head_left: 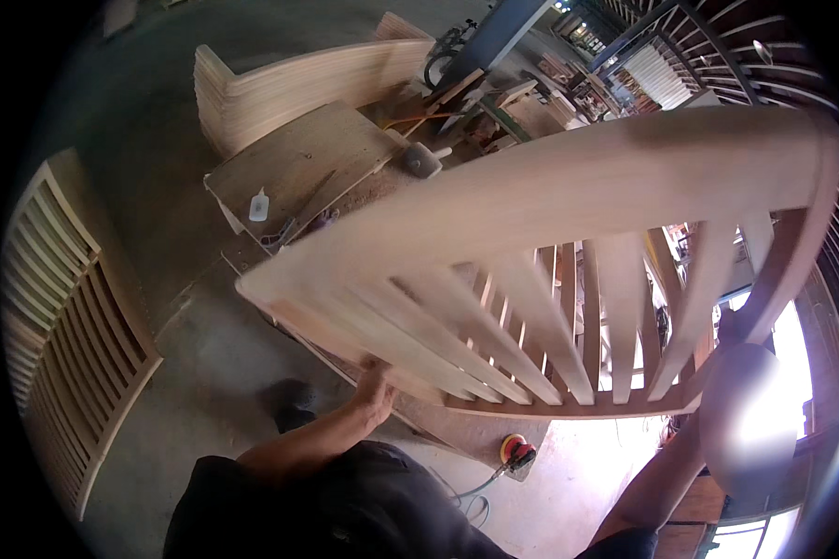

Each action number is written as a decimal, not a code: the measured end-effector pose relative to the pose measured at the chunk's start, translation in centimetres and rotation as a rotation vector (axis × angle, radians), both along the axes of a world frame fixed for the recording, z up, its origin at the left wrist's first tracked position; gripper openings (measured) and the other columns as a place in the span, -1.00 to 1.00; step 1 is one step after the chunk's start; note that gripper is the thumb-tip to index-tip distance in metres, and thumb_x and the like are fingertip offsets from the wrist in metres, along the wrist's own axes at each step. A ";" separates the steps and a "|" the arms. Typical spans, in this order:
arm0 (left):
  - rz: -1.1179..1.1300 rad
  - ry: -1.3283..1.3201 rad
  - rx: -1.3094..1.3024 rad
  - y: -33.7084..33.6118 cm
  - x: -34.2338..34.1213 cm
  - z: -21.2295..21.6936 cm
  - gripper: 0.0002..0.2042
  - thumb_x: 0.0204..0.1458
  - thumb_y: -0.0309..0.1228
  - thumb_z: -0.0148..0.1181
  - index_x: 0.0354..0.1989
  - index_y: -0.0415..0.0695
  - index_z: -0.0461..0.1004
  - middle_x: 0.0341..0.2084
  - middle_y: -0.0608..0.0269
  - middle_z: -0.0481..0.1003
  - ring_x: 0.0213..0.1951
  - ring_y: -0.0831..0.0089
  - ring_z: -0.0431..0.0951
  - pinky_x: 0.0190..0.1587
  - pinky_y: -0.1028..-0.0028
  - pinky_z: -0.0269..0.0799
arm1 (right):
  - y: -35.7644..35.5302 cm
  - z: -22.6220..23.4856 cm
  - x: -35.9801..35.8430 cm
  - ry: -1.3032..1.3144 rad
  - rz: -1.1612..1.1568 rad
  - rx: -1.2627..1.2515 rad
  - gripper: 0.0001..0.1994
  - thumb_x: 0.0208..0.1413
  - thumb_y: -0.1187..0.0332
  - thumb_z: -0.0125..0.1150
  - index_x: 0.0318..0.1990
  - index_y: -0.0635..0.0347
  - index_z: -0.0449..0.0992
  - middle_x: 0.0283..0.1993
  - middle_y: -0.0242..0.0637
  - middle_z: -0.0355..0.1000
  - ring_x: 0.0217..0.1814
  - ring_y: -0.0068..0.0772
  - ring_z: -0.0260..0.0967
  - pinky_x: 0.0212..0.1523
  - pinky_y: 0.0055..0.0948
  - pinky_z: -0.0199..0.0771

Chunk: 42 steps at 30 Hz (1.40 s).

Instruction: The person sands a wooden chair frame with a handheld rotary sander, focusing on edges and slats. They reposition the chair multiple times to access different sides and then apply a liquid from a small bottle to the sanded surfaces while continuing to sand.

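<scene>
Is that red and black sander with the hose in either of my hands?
No, the sander lies below the slatted wooden frame, while the left hand and right hand are at the frame's edges.

To my left I see slatted wooden panels (89, 349). Ahead of me a white bottle (259, 206) rests on a brown board (298, 149), curved wooden pieces (308, 82) stand stacked beyond, and a bicycle (451, 39) shows near a blue-grey post (502, 45).

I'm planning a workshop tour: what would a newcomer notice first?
Probably the large slatted wooden panel sweeping across the middle and right, its lower edge gripped by the left hand. Next, the round red-and-yellow tool below it, and the stack of curved pale wood at the upper left.
</scene>
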<state>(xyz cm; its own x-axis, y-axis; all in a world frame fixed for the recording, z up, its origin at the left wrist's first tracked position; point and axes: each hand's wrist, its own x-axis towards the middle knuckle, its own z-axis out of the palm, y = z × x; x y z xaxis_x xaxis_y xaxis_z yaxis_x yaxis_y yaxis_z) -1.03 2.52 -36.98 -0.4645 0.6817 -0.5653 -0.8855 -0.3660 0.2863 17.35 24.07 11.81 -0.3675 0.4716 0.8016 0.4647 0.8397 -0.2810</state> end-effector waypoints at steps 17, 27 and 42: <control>-1.272 1.094 0.005 -5.2 2.6 0.4 -0.60 0.29 -0.30 0.31 0.19 -0.31 0.55 0.00 0.20 0.65 0.01 0.42 0.62 0.08 0.42 0.52 | -14.8 -13.7 -10.9 -0.156 0.557 0.371 -0.74 -0.05 0.29 0.33 -0.19 0.19 0.62 -0.19 -0.29 0.56 -0.12 -0.22 0.55 -0.09 -0.25 0.63; -0.853 1.921 0.413 -6.3 2.5 33.3 -0.65 0.12 -0.26 0.44 -0.01 -0.22 0.70 -0.14 0.05 0.72 -0.03 0.12 0.73 0.06 0.21 0.62 | -3.4 -38.8 13.8 0.240 -0.098 -0.355 -0.64 -0.07 0.44 0.47 -0.03 0.12 0.68 0.05 -0.13 0.63 0.18 0.04 0.52 0.25 -0.05 0.47; -0.797 2.811 -0.725 6.9 6.2 40.7 -0.54 0.07 -0.24 0.50 -0.05 -0.23 0.38 -0.33 -0.19 0.61 -0.23 -0.21 0.64 -0.15 -0.02 0.57 | 1.3 -57.4 26.3 -0.013 -0.844 -1.222 -0.24 -0.21 0.29 0.59 0.27 -0.17 0.45 0.17 0.03 0.44 0.18 0.17 0.52 0.23 -0.01 0.58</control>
